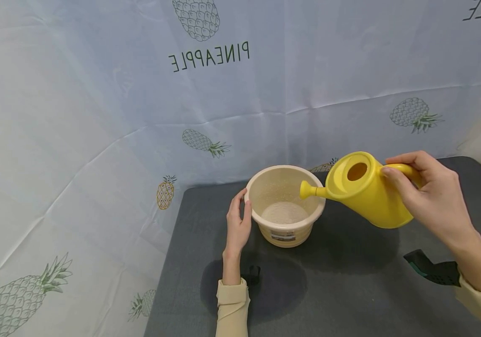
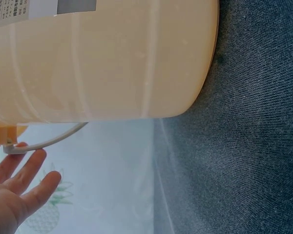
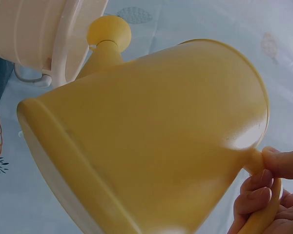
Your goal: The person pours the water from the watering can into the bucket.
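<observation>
Yellow watering can (image 1: 375,206) is leaning leftward in the right hand (image 1: 438,192), whose thumb and curled fingers are gripping its handle (image 1: 404,169). Left of that hand, its spout (image 1: 312,190) is pointing over the cream basin (image 1: 284,225), which is standing on a dark table (image 1: 329,299). Across the basin, the left hand (image 1: 238,229) is touching the rim with spread fingers. Beyond both hands, pineapple-print cloth (image 1: 266,140) is hanging.
</observation>
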`<control>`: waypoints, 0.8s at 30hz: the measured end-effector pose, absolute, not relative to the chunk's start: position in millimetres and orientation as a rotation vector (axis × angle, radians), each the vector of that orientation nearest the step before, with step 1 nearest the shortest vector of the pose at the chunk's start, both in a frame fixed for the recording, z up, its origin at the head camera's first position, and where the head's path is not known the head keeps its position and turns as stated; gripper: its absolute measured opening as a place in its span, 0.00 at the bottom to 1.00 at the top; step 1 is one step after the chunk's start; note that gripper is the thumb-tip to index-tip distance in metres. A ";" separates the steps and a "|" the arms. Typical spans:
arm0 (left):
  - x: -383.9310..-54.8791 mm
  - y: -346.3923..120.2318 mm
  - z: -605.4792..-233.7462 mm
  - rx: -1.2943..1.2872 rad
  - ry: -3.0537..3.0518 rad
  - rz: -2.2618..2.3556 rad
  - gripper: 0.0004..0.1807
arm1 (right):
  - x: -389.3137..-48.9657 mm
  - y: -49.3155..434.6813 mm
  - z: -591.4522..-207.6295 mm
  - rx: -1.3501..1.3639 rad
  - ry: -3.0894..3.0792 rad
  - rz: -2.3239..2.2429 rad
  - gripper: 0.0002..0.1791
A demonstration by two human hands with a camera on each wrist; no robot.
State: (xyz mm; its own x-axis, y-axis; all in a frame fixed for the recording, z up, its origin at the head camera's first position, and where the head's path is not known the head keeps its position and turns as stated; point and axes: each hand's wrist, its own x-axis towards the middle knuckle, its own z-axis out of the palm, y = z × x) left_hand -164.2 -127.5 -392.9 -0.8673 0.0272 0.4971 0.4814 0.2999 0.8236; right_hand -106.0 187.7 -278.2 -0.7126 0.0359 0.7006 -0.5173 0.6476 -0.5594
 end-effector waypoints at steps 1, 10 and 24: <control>-164.2 -127.3 -393.0 -0.456 -2.183 -1.589 0.20 | -106.1 188.0 -278.4 0.372 -2.168 1.021 0.11; -163.7 -126.9 -393.6 -0.453 -2.189 -1.566 0.20 | -106.5 188.7 -279.2 0.380 -2.174 1.018 0.10; -163.2 -127.6 -394.2 -0.439 -2.201 -1.555 0.20 | -104.8 187.1 -277.3 0.380 -2.176 1.006 0.10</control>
